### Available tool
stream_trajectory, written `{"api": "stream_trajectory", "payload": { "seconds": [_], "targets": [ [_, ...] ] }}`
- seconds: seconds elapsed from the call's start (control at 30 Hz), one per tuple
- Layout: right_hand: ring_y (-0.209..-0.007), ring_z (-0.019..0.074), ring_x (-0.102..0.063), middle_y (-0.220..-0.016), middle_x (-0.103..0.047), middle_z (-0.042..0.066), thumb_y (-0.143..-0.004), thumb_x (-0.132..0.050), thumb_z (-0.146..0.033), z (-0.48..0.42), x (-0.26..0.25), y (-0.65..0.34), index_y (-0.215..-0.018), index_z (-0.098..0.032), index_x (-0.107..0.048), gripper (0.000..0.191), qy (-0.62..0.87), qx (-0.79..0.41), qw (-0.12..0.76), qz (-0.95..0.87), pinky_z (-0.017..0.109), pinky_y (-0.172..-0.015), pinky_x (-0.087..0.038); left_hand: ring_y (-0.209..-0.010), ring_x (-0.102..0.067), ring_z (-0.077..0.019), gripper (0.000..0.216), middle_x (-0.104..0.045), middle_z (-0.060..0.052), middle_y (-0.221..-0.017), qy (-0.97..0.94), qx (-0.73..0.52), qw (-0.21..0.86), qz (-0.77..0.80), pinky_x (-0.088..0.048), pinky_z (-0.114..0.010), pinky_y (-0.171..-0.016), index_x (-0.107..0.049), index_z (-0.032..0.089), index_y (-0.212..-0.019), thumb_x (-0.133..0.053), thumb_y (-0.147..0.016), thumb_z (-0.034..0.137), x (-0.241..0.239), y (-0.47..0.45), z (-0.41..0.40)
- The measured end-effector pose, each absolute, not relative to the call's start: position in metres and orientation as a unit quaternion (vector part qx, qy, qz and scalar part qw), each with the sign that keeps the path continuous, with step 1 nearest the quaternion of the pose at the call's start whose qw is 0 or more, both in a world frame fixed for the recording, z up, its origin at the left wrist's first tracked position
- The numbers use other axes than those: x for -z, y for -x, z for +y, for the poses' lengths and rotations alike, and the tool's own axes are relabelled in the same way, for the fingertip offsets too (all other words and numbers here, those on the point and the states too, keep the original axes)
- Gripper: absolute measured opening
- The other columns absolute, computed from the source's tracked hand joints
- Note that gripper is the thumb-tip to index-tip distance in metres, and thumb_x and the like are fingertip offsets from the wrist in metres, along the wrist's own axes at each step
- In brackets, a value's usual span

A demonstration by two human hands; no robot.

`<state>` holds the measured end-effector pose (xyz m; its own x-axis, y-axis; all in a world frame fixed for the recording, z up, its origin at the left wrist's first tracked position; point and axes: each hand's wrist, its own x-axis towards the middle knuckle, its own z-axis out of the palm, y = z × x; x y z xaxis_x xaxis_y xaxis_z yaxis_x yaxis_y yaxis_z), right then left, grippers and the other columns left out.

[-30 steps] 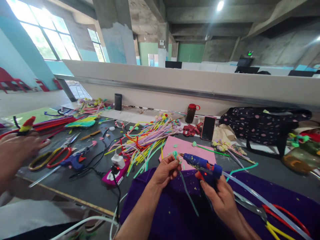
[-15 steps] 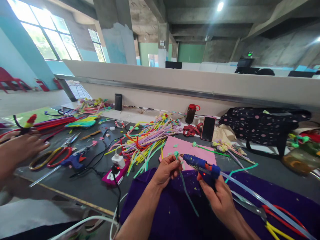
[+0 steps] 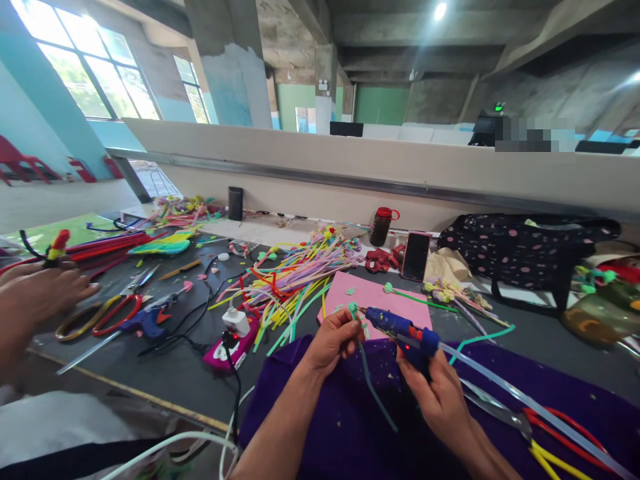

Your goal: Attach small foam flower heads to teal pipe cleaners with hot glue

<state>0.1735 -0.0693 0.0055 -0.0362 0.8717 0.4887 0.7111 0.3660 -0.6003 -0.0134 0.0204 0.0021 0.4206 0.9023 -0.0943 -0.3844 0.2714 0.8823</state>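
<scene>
Between the fingertips of my left hand (image 3: 336,341) is a green pipe-cleaner flower (image 3: 353,309), its long stem (image 3: 374,390) hanging down over a dark purple cloth (image 3: 320,427). My right hand (image 3: 436,383) is wrapped round the grip of a blue glue gun (image 3: 395,327) with a small red light on. The gun's nozzle points left and is close to the flower head; whether they touch I cannot tell. A long clear glue stick (image 3: 525,393) runs out of the gun's back. Under the flower lies a pink sheet (image 3: 385,300) bearing another green-stemmed piece (image 3: 423,297).
Scissors (image 3: 505,413) lie right of my right hand. A pile of coloured pipe cleaners (image 3: 300,273), a pink power strip (image 3: 233,343) and a second glue gun (image 3: 150,317) are leftward. Behind stand a phone (image 3: 416,257) and a bottle (image 3: 382,227). A co-worker's hand (image 3: 47,293) is far left.
My hands, the flower and the glue gun stay almost where they were. The co-worker's hand at the far left has shifted slightly.
</scene>
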Motion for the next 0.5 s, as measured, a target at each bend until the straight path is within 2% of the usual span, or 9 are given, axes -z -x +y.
{"api": "stream_trajectory", "payload": {
  "seconds": [0.33,0.5],
  "targets": [
    [-0.092,0.0233,-0.057,-0.095,-0.061,0.008,-0.082,-0.045,-0.030,-0.0685,-0.0099,-0.1719,-0.104,-0.018,-0.052,0.026,0.548,-0.088,0.409,-0.724,0.033,-0.083,-0.044,-0.032,-0.042,-0.0015,0.023,-0.057,0.003,-0.054,-0.418,-0.443,0.729,0.311,-0.022,-0.011,-0.029,-0.051,0.015,-0.073,-0.063,-0.068,0.034,-0.0023,0.0143,0.0210],
    [-0.088,0.0224,-0.058,-0.093,-0.061,0.008,-0.083,-0.045,-0.030,-0.0703,-0.0068,-0.1737,-0.105,-0.018,-0.051,0.026,0.548,-0.096,0.417,-0.719,0.033,-0.079,-0.045,-0.031,-0.041,-0.0016,0.023,-0.057,0.003,-0.054,-0.415,-0.445,0.731,0.308,-0.020,-0.011,-0.029,-0.052,0.015,-0.075,-0.063,-0.069,0.034,-0.0029,0.0139,0.0208]
  ]
}}
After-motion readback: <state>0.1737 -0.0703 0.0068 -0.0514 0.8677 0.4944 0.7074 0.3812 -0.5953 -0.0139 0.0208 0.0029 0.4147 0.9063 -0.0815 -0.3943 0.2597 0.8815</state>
